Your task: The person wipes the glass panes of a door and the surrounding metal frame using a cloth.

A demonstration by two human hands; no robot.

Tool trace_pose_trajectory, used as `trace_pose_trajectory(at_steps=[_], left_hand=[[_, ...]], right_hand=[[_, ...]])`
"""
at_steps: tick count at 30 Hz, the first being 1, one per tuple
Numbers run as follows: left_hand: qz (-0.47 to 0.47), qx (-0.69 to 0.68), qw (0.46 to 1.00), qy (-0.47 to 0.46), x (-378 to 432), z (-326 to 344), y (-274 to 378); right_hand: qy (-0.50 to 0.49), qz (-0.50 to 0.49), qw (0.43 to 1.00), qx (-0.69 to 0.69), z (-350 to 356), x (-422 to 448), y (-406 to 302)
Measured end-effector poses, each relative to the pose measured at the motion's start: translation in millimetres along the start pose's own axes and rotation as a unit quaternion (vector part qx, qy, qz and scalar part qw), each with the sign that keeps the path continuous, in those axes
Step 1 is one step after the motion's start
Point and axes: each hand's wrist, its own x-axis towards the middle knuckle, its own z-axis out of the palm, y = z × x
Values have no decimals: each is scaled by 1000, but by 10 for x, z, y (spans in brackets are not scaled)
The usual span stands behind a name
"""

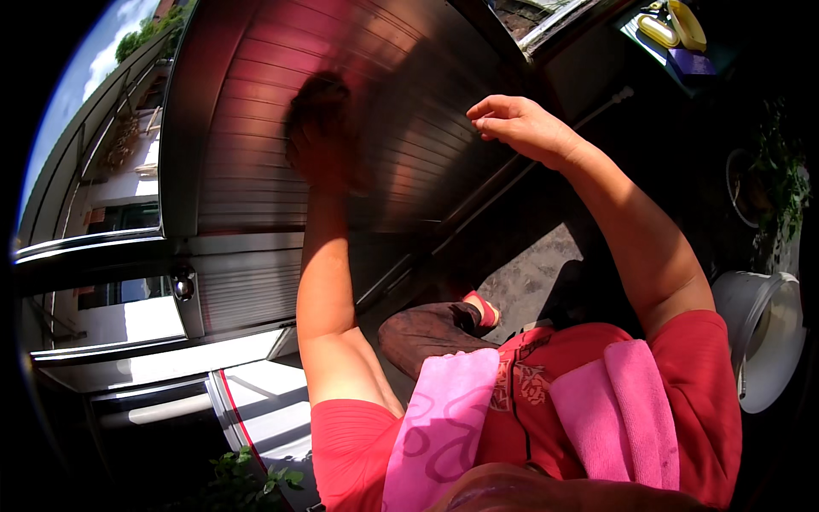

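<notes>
My left hand (pixel 320 147) is raised in shadow against a ribbed metal door panel (pixel 256 147), its fingers on a dark object (pixel 320 93) whose kind I cannot tell. The panel mirrors red and pink. My right hand (pixel 521 125) hangs in sunlight to the right of the panel, fingers loosely bent, nothing seen in them. A pink towel (pixel 448 409) lies around my neck over a red shirt.
A round door knob (pixel 183 285) and glass panes are at left. At right stand a white bucket (pixel 755 320) and a potted plant (pixel 790 192). A yellow case (pixel 659 31) and a purple box (pixel 692 64) lie at upper right. Leaves (pixel 256 473) show below.
</notes>
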Motion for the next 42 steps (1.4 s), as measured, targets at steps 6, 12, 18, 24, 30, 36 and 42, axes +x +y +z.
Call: trace_pose_trajectory(at_steps=[6, 12, 18, 24, 30, 36, 42], left_hand=[[76, 11, 991, -108, -80, -131, 13], [18, 51, 998, 8, 613, -507, -592], [-33, 62, 997, -30, 617, -436, -568], [110, -38, 993, -33, 13, -82, -123], [115, -49, 991, -57, -50, -66, -60], [-36, 52, 998, 17, 549, -363, -723], [-96, 71, 993, 4, 462, -313, -787]], right_hand=[[14, 22, 1000, 3, -16, 7, -55], [21, 22, 999, -12, -35, 16, -46], [12, 18, 1000, 2, 4, 8, -38], [0, 24, 1000, 5, 16, 8, -25], [20, 35, 999, -4, 59, 54, -47], [22, 36, 999, 5, 50, 87, 23], [14, 33, 999, -12, 90, 76, -25]])
